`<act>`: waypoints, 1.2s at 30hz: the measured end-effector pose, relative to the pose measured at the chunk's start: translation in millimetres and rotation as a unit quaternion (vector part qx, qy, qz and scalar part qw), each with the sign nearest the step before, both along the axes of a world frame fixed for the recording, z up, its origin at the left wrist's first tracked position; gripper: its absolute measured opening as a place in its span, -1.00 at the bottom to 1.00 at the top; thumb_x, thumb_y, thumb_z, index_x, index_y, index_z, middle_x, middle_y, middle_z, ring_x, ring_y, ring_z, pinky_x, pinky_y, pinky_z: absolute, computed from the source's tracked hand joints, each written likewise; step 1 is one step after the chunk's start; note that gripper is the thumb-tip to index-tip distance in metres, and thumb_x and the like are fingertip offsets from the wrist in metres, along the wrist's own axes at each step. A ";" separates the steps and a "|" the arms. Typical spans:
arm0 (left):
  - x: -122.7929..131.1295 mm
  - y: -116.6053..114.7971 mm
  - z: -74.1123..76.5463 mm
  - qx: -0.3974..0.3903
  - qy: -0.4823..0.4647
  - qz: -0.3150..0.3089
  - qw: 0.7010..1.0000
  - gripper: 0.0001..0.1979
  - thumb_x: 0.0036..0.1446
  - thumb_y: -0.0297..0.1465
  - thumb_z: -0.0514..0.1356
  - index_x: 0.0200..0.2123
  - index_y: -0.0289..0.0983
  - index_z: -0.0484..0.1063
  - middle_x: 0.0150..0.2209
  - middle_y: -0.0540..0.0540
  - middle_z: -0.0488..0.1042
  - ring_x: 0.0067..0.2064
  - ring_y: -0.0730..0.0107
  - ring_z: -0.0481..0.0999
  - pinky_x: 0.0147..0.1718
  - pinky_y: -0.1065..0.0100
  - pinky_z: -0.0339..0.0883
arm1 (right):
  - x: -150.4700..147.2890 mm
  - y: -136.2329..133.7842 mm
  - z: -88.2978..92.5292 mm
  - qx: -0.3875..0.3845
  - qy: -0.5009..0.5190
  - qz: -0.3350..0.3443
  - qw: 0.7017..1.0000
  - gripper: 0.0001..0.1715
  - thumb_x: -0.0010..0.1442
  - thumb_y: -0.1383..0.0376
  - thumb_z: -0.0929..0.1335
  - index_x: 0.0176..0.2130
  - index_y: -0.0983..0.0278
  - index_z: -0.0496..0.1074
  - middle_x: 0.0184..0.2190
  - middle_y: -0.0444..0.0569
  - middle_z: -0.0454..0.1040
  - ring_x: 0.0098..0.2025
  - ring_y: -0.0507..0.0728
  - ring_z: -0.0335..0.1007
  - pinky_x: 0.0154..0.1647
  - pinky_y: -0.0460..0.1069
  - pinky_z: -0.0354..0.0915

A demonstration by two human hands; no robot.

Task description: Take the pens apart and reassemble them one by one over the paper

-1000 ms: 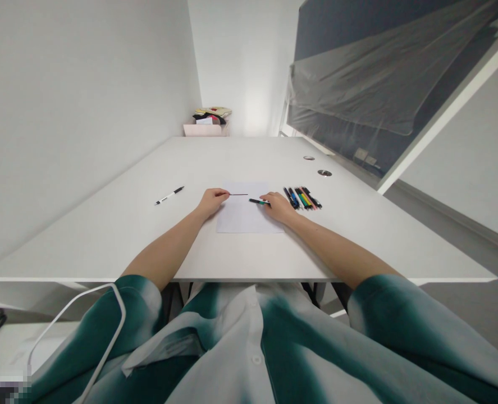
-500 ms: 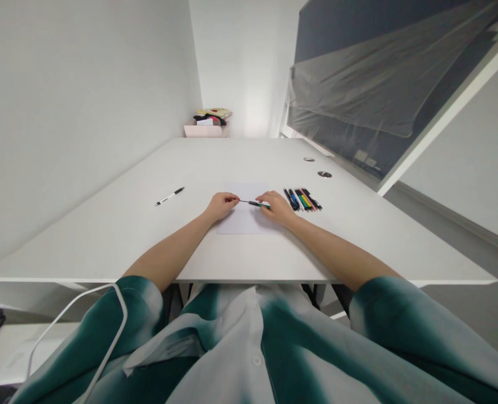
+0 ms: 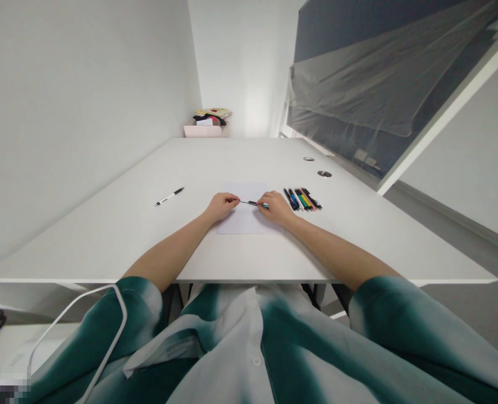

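Observation:
My left hand (image 3: 222,205) is closed, its thumb and fingertips pinching the end of a thin dark pen refill (image 3: 244,202). From there the refill runs right to a dark pen barrel (image 3: 252,202) with a light bluish part near its rear. My right hand (image 3: 276,206) is closed round that barrel, and its fingers cover the middle. Both hands are low over a white sheet of paper (image 3: 249,224) on the table. Whether the refill's right end sits inside the barrel is too small to tell.
To the right lies a row of several pens and markers (image 3: 302,199). A white and black pen (image 3: 169,196) rests alone on the left. Two round metal grommets (image 3: 324,174) are set in the white table (image 3: 118,224). A pink bin (image 3: 202,131) stands at the far end.
My right hand's fingers have closed in on the pen barrel and shifted slightly left along it; the barrel looks turned. My left hand has stayed almost still.

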State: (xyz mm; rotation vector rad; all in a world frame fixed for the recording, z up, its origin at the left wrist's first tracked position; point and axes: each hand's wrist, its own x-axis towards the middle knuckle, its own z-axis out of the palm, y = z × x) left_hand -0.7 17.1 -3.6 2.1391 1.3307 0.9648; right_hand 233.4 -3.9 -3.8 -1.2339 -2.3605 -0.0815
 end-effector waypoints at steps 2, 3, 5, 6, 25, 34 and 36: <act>-5.7 2.2 0.5 -0.001 0.013 0.015 1.000 -0.77 0.04 -0.37 0.20 -0.30 -0.29 0.64 -0.31 -0.15 0.61 -0.24 0.24 0.52 -0.12 0.25 0.35 | 2.5 0.5 -0.8 0.000 -0.014 -0.024 1.000 -0.74 0.21 0.33 0.32 -0.21 0.30 0.61 -0.20 0.13 0.53 -0.09 0.25 0.31 -0.05 0.09 0.16; -8.3 3.0 0.6 -0.002 0.019 0.020 1.000 -0.78 0.03 -0.38 0.21 -0.31 -0.28 0.64 -0.31 -0.15 0.61 -0.23 0.23 0.52 -0.10 0.25 0.35 | 3.4 0.6 -1.2 -0.001 -0.020 -0.035 0.999 -0.74 0.21 0.33 0.32 -0.21 0.30 0.62 -0.20 0.14 0.53 -0.07 0.26 0.30 -0.06 0.10 0.15; -11.7 3.9 0.4 -0.005 0.029 0.024 0.999 -0.81 0.01 -0.39 0.22 -0.33 -0.27 0.64 -0.31 -0.14 0.61 -0.22 0.22 0.53 -0.08 0.25 0.35 | 4.3 0.3 -1.8 -0.006 -0.031 -0.051 0.998 -0.74 0.20 0.32 0.33 -0.22 0.30 0.62 -0.19 0.15 0.52 -0.07 0.28 0.29 -0.07 0.11 0.15; -12.2 3.7 0.3 -0.005 0.033 0.022 0.999 -0.81 0.00 -0.39 0.23 -0.34 -0.26 0.64 -0.31 -0.14 0.61 -0.22 0.22 0.53 -0.08 0.25 0.35 | 4.1 -0.1 -1.8 -0.009 -0.036 -0.056 0.998 -0.74 0.21 0.32 0.33 -0.23 0.30 0.63 -0.20 0.15 0.52 -0.07 0.29 0.29 -0.08 0.11 0.15; 23.8 -24.9 2.2 0.043 0.066 -0.076 0.994 -0.74 0.12 -0.33 0.17 -0.20 -0.25 0.62 -0.22 -0.12 0.61 -0.18 0.27 0.55 -0.07 0.29 0.37 | -10.4 -5.5 -2.0 0.006 0.020 0.081 0.996 -0.75 0.27 0.27 0.30 -0.20 0.28 0.57 -0.24 0.09 0.54 -0.11 0.20 0.33 -0.03 0.07 0.14; 9.1 -14.0 2.5 0.057 0.106 -0.001 0.993 -0.74 0.10 -0.39 0.12 -0.22 -0.27 0.59 -0.27 -0.14 0.60 -0.23 0.25 0.52 -0.11 0.27 0.35 | -6.5 -4.5 -2.3 -0.003 -0.010 0.041 0.999 -0.78 0.20 0.32 0.34 -0.26 0.32 0.59 -0.25 0.10 0.55 -0.14 0.21 0.33 -0.04 0.07 0.15; 4.9 -11.7 1.6 0.048 0.118 0.010 0.992 -0.77 0.05 -0.40 0.15 -0.25 -0.27 0.57 -0.33 -0.12 0.58 -0.29 0.25 0.50 -0.16 0.27 0.36 | -6.0 -4.3 -3.0 -0.004 -0.016 0.035 0.999 -0.77 0.21 0.31 0.34 -0.26 0.31 0.60 -0.24 0.10 0.55 -0.15 0.22 0.33 -0.05 0.07 0.15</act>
